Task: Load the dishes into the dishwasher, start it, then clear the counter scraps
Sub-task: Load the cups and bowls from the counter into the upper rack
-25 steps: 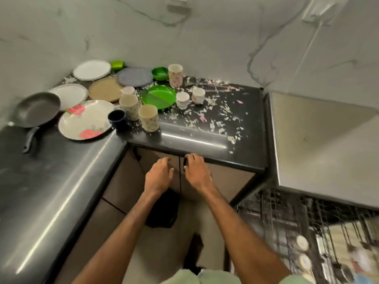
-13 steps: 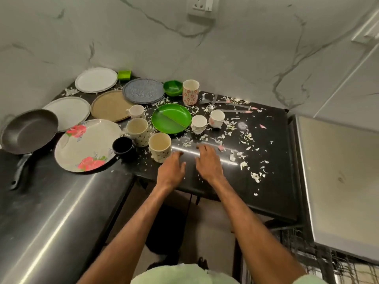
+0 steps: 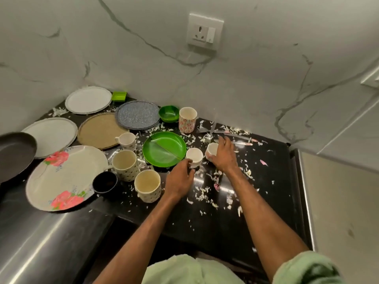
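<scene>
Two small white cups stand side by side on the black counter (image 3: pixel 205 220). My left hand (image 3: pixel 179 180) wraps the nearer left cup (image 3: pixel 194 155) from below. My right hand (image 3: pixel 223 155) closes around the right cup (image 3: pixel 211 150), hiding most of it. Just left of them lies a green plate (image 3: pixel 164 148). Two spotted cream mugs (image 3: pixel 124 165) (image 3: pixel 147 184), a black cup (image 3: pixel 105 181) and a small white mug (image 3: pixel 127 140) stand further left. White and pink scraps (image 3: pixel 207 193) litter the counter.
Several plates fill the back left corner, among them a floral plate (image 3: pixel 61 177) and a grey speckled one (image 3: pixel 137 114). A dark pan (image 3: pixel 14 154) is at far left. A green bowl (image 3: pixel 169 113), a floral tumbler (image 3: pixel 187 119) and cutlery (image 3: pixel 211 132) sit by the wall. The dishwasher top (image 3: pixel 344 201) is at right.
Both hands rose from the counter's front edge and reached forward across it to the two small white cups, closing on them. The view tilted up, away from the dishwasher rack.
</scene>
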{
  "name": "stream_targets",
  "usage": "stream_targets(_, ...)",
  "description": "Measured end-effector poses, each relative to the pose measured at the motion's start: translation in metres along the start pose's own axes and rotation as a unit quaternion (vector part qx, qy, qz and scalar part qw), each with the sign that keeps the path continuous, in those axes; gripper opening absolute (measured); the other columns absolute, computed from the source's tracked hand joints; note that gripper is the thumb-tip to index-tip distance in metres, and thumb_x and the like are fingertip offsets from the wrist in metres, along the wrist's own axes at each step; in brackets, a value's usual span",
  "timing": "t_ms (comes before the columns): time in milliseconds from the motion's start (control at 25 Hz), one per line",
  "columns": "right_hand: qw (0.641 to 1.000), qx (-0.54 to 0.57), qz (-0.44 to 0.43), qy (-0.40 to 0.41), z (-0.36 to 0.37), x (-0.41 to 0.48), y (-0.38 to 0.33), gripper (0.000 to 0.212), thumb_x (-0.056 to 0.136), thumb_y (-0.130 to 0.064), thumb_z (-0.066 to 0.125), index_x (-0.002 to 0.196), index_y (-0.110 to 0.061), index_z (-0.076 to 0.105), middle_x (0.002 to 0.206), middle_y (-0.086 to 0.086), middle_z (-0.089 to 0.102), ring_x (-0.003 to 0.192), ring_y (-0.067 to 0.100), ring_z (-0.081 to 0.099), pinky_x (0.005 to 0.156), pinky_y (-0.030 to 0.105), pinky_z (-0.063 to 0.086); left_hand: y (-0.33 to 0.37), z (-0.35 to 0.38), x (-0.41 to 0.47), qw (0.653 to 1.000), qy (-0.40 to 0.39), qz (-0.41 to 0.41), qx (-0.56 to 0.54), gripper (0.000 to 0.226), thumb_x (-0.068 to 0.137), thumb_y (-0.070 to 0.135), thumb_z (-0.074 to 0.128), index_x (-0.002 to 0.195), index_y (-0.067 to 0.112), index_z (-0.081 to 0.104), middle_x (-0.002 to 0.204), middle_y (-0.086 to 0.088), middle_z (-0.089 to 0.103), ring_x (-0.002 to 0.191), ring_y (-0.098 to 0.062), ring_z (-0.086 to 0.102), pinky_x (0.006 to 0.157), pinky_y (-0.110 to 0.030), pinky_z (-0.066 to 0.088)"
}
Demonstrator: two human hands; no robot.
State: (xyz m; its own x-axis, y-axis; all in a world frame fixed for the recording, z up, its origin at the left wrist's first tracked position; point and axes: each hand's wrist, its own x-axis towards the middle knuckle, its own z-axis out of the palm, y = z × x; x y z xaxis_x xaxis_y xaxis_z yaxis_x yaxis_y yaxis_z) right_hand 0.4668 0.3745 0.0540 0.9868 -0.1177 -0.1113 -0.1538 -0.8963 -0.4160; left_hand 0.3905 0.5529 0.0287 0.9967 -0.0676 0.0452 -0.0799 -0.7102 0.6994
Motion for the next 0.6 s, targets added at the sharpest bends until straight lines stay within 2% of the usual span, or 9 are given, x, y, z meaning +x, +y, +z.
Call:
stream_targets(120,0.997,-0.032,-0.038,-0.065,-0.002,0.030,-0.003,0.084,0.087,-0.027,0.072,0.155,-0.019,0.022,0.161,0.014,0.018,0.147,0.036,0.020,0.118,0.053,0.026,0.004,0.009,0.021,1.000,0.020,-0.021,-0.002,0.040,0.097,0.030,0.057,0.135,0.017,0.053,0.128,0.000,0.064,0.111,-0.017,0.062,0.092,-0.035,0.051)
stream_targets(240,0.986,-0.082,-0.083,-0.123,0.007,0.036,0.001,0.063,0.091,-0.027,0.067,0.146,-0.022,0.039,0.150,0.012,0.037,0.136,0.032,0.036,0.113,0.049,0.036,0.009,0.021,0.026,0.999,0.019,-0.030,0.004,0.032,0.097,0.032,0.056,0.127,0.021,0.057,0.118,0.005,0.066,0.097,-0.012,0.064,0.085,-0.032,0.052)
stream_targets(320,0.985,-0.095,-0.095,-0.107,0.011,0.031,0.009,0.050,0.094,-0.026,0.062,0.141,-0.023,0.045,0.144,0.010,0.041,0.130,0.032,0.041,0.110,0.047,0.040,0.013,0.031,0.019,1.000,0.003,-0.023,0.012,0.026,0.097,0.033,0.055,0.121,0.024,0.058,0.112,0.007,0.067,0.093,-0.010,0.064,0.081,-0.030,0.052)
stream_targets(440,0.984,-0.107,-0.092,-0.105,0.015,0.012,0.017,0.048,0.092,-0.026,0.064,0.137,-0.022,0.048,0.136,0.011,0.045,0.122,0.034,0.047,0.104,0.046,0.045,0.015,0.044,0.004,1.000,-0.018,-0.002,0.019,0.020,0.095,0.034,0.053,0.114,0.029,0.056,0.108,0.013,0.067,0.088,-0.005,0.062,0.073,-0.024,0.044)
stream_targets(600,0.988,-0.108,-0.070,-0.090,0.019,-0.024,0.028,0.045,0.091,-0.024,0.065,0.133,-0.022,0.049,0.129,0.012,0.049,0.113,0.031,0.056,0.098,0.041,0.050,0.011,0.056,-0.009,0.997,-0.062,0.012,0.036,0.017,0.095,0.033,0.053,0.112,0.031,0.055,0.105,0.014,0.066,0.083,-0.001,0.058,0.071,-0.024,0.049)
